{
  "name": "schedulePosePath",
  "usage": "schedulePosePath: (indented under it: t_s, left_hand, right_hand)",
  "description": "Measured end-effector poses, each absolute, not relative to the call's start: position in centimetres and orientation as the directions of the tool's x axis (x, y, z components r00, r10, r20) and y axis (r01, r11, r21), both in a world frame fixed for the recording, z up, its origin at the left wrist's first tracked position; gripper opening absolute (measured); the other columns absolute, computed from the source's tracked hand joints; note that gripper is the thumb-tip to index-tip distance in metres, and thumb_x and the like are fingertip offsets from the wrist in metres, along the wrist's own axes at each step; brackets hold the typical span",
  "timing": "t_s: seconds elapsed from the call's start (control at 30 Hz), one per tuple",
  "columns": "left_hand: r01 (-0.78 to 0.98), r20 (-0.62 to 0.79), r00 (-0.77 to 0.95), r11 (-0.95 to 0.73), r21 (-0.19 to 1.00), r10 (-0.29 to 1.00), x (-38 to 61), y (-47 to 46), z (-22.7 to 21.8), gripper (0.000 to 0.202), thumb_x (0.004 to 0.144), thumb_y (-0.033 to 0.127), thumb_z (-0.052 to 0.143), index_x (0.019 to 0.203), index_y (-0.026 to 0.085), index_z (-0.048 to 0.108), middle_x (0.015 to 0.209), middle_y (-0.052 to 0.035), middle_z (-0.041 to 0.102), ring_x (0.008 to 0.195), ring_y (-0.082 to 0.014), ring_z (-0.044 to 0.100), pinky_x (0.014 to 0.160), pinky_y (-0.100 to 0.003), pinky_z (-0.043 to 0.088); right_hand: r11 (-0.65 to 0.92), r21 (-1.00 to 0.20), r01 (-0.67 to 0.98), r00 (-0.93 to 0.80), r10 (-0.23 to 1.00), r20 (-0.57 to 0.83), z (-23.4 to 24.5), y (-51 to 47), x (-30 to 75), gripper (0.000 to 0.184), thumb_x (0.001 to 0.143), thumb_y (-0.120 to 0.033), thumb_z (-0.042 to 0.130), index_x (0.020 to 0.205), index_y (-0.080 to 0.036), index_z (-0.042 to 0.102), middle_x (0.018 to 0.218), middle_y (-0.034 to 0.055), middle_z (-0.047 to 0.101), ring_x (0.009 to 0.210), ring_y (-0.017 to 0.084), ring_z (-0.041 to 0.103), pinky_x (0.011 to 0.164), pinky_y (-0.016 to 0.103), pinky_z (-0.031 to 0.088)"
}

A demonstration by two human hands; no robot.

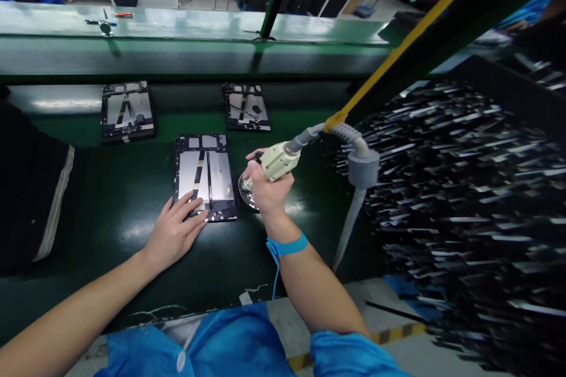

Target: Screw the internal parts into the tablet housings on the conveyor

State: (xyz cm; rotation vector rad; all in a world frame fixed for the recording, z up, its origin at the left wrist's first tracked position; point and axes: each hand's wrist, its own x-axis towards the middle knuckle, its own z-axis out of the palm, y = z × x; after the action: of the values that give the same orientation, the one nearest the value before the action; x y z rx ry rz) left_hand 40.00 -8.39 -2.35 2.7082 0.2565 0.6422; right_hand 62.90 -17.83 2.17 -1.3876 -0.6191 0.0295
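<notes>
An opened tablet back (203, 175) with bare metal plates and dark cables lies on the green belt (110, 200) in front of me. My left hand (174, 232) rests flat on its lower left corner, fingers stretched out. My right hand (264, 187) is wrapped round a cream electric screwdriver (278, 160), tip down over a small round dish (247, 191) just right of the tablet. A grey hose (340, 131) and a yellow cable (411, 35) run from the tool up to the right. A blue strap (286, 245) circles my right wrist.
Two more opened tablets (127, 111) (246, 106) lie farther up the belt. A dark bin of small metal parts (464, 200), blurred, fills the right side. A black object (26, 188) sits at the left edge. Tools (105, 23) lie on the far bench.
</notes>
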Motion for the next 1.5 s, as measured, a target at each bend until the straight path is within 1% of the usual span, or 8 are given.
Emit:
schedulePosePath:
  t_s: [0.17,0.43,0.73,1.0,1.1,1.27,1.33,1.5]
  left_hand:
    - [0.103,0.401,0.877,-0.919,0.38,0.264,40.1,-8.5,-2.3,0.024,0.102,0.023,0.058,0.121,0.026,0.073,0.138,-0.0114,0.068,0.14,-0.0338,0.054,0.111,-0.059,0.043]
    - [0.101,0.395,0.873,-0.899,0.427,0.285,40.0,-8.5,-2.5,0.027,0.099,0.023,0.061,0.123,0.028,0.072,0.139,-0.0105,0.067,0.141,-0.0343,0.053,0.113,-0.06,0.041]
    - [0.106,0.39,0.88,-0.912,0.397,0.272,40.0,-8.6,-2.2,0.025,0.101,0.023,0.059,0.122,0.026,0.073,0.138,-0.0116,0.067,0.14,-0.0347,0.053,0.112,-0.061,0.043]
    - [0.11,0.383,0.886,-0.921,0.374,0.262,40.0,-8.7,-1.8,0.026,0.101,0.021,0.058,0.122,0.023,0.073,0.138,-0.012,0.067,0.14,-0.0344,0.054,0.11,-0.061,0.046]
    - [0.113,0.396,0.878,-0.919,0.377,0.271,40.2,-8.6,-1.9,0.026,0.101,0.021,0.058,0.122,0.024,0.074,0.137,-0.0118,0.068,0.139,-0.0338,0.055,0.11,-0.06,0.047]
    - [0.126,0.416,0.857,-0.905,0.407,0.306,41.0,-8.5,-2.1,0.024,0.102,0.022,0.059,0.119,0.024,0.075,0.136,-0.011,0.069,0.138,-0.0334,0.056,0.11,-0.061,0.046]
    - [0.118,0.425,0.849,-0.898,0.424,0.312,41.1,-8.5,-2.2,0.023,0.101,0.022,0.06,0.118,0.024,0.075,0.136,-0.0108,0.069,0.138,-0.0326,0.056,0.111,-0.06,0.046]
    - [0.108,0.425,0.852,-0.897,0.428,0.305,41.1,-8.4,-2.3,0.024,0.101,0.023,0.06,0.12,0.025,0.075,0.136,-0.0108,0.068,0.139,-0.032,0.054,0.111,-0.059,0.045]
  right_hand:
    - [0.192,-0.913,0.36,0.829,0.382,0.408,2.4,-17.5,62.7,0.024,0.082,-0.042,0.074,0.092,-0.022,0.067,0.082,0.0037,0.075,0.075,0.021,0.075,0.073,0.037,0.064]
    - [0.186,-0.91,0.37,0.826,0.382,0.414,2.0,-17.2,62.9,0.023,0.082,-0.042,0.074,0.094,-0.023,0.067,0.084,0.0042,0.075,0.074,0.022,0.076,0.07,0.037,0.064]
    - [0.179,-0.915,0.361,0.839,0.365,0.403,1.7,-17.3,62.9,0.026,0.08,-0.04,0.077,0.095,-0.021,0.068,0.082,0.0042,0.074,0.073,0.022,0.074,0.073,0.038,0.062]
    - [0.188,-0.921,0.342,0.844,0.369,0.389,2.1,-17.3,62.6,0.025,0.079,-0.037,0.077,0.093,-0.019,0.067,0.079,0.0027,0.073,0.068,0.019,0.071,0.068,0.034,0.06]
    - [0.198,-0.922,0.332,0.843,0.376,0.384,2.8,-17.3,62.6,0.02,0.081,-0.034,0.075,0.091,-0.019,0.067,0.076,0.0011,0.072,0.056,0.014,0.065,0.06,0.03,0.058]
    - [0.347,-0.873,0.342,0.842,0.3,0.449,4.8,-17.9,61.8,0.014,0.085,-0.03,0.072,0.093,-0.021,0.065,0.083,-0.0006,0.069,0.048,0.01,0.06,0.049,0.026,0.051]
    - [0.402,-0.861,0.311,0.826,0.334,0.454,5.2,-18.1,60.8,0.015,0.088,-0.032,0.07,0.098,-0.022,0.064,0.086,-0.0009,0.068,0.048,0.01,0.061,0.047,0.026,0.05]
    - [0.451,-0.878,0.161,0.713,0.562,0.419,4.6,-18.5,57.4,0.02,0.089,-0.031,0.071,0.107,-0.026,0.064,0.096,0.0001,0.067,0.054,0.01,0.064,0.049,0.026,0.053]
